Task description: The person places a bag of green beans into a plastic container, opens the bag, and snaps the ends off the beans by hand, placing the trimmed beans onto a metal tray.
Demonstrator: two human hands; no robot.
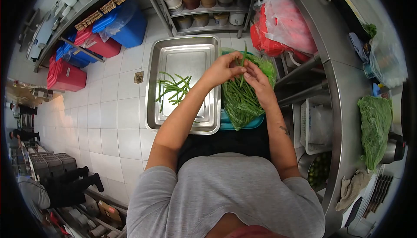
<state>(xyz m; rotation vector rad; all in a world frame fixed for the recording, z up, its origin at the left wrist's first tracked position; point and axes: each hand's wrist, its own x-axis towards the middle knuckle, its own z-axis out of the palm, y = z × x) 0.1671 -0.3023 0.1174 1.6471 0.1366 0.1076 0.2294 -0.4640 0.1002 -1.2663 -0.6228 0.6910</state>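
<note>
My left hand [225, 68] and my right hand [259, 81] meet above a green plastic bag [238, 115] full of green beans. Both hands have their fingers closed on a green bean [244, 53], which stands upright between them. The bag lies in a teal tub [228, 125], whose rim shows below it. To the left of the bag, a steel tray [186, 56] holds a loose bunch of green beans [174, 88]. My left forearm crosses over the tray and hides part of it.
Steel shelves [208, 9] with containers stand ahead. Red bags [282, 25] lie at the front right, beside a steel counter [347, 90]. Blue bins [130, 27] and red bins [65, 75] line the left. Another person [56, 186] is at the lower left.
</note>
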